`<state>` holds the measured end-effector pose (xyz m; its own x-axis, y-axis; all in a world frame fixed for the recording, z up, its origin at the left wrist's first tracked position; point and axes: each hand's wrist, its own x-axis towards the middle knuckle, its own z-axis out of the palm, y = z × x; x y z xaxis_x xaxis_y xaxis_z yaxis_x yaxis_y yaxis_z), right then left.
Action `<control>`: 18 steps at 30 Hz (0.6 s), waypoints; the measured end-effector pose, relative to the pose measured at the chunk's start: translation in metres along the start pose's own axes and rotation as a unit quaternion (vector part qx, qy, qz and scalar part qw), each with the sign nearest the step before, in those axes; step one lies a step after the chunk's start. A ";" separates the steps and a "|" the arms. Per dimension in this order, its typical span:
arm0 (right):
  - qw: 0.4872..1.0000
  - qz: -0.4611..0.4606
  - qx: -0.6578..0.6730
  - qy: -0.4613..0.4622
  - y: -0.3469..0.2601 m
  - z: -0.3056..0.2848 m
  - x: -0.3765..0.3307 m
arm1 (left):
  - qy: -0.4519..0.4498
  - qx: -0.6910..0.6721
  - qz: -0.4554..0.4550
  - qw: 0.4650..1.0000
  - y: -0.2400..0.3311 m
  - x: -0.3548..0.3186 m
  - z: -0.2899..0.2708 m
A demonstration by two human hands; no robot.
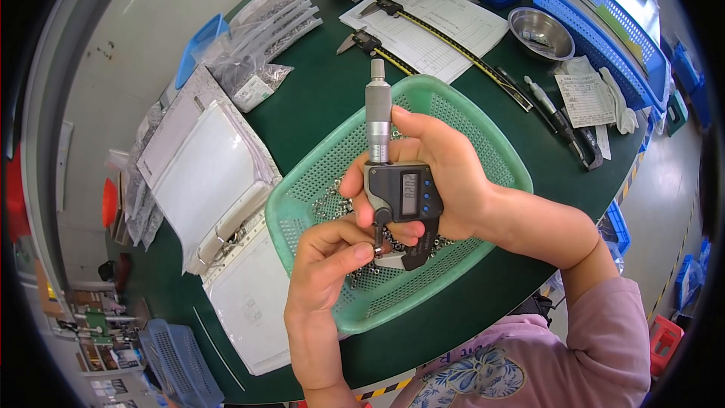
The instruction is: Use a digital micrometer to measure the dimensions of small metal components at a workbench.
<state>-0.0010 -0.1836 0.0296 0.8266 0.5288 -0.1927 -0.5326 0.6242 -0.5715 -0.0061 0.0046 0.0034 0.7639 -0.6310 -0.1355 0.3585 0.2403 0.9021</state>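
Observation:
My right hand (457, 174) wraps round a digital micrometer (393, 185), its thumb close to the grey thimble at the top. The micrometer stands upright, its small screen towards me and its measuring jaws at the bottom. At those jaws, the thumb and fingers of my left hand (321, 264) are pinched together. What they hold is too small and covered to make out. Both hands are over a green perforated plastic basket (302, 196). Many small shiny metal parts (325, 204), nut-like or ring-like, lie in its bottom, partly hidden by my hands.
Beyond the basket, two calipers (385, 51) lie near printed sheets (453, 26). A metal bowl (541, 32), a blue basket (604, 26) and pen-like tools (555, 117) are at the right. An open ring binder (204, 174) and bagged parts (264, 30) occupy the left.

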 end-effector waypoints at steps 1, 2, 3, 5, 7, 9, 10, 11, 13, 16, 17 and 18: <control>1.000 0.000 0.000 0.000 0.000 0.000 0.000 | -0.006 0.000 0.001 1.000 0.001 0.000 0.001; 1.000 0.002 0.004 -0.001 0.000 0.000 0.000 | -0.012 0.001 0.002 1.000 0.001 0.000 0.002; 1.000 0.003 0.008 -0.002 0.000 0.001 0.000 | -0.011 0.001 0.002 1.000 0.001 0.000 0.001; 1.000 -0.001 0.006 -0.003 0.001 0.000 0.000 | -0.006 0.013 -0.008 1.000 0.000 0.000 -0.001; 1.000 -0.004 0.004 -0.004 0.001 0.000 0.000 | -0.004 0.014 -0.009 1.000 0.001 -0.001 -0.001; 1.000 -0.002 0.003 -0.005 0.002 0.000 0.001 | -0.002 0.015 -0.009 1.000 0.001 -0.001 0.000; 1.000 -0.002 0.003 -0.005 0.002 0.000 0.001 | -0.003 0.013 -0.008 1.000 0.001 0.000 0.000; 1.000 -0.007 -0.007 -0.006 0.002 0.001 0.001 | -0.004 0.011 -0.007 1.000 0.002 0.000 0.001; 1.000 -0.012 -0.016 -0.005 0.001 0.001 0.001 | -0.004 0.011 -0.013 1.000 0.001 0.000 0.000; 0.999 -0.008 -0.042 0.006 0.001 0.002 0.002 | -0.003 0.014 -0.024 1.000 0.001 -0.002 -0.003; 0.999 -0.011 -0.046 0.002 0.002 0.002 0.003 | -0.004 0.017 -0.030 0.999 0.001 -0.002 -0.004; 0.999 -0.016 -0.052 0.001 0.001 0.001 0.002 | -0.008 0.017 -0.029 0.999 0.002 -0.001 -0.002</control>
<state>-0.0003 -0.1812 0.0296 0.8435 0.5082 -0.1738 -0.4839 0.5786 -0.6566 -0.0055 0.0071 0.0044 0.7337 -0.6546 -0.1823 0.3838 0.1779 0.9061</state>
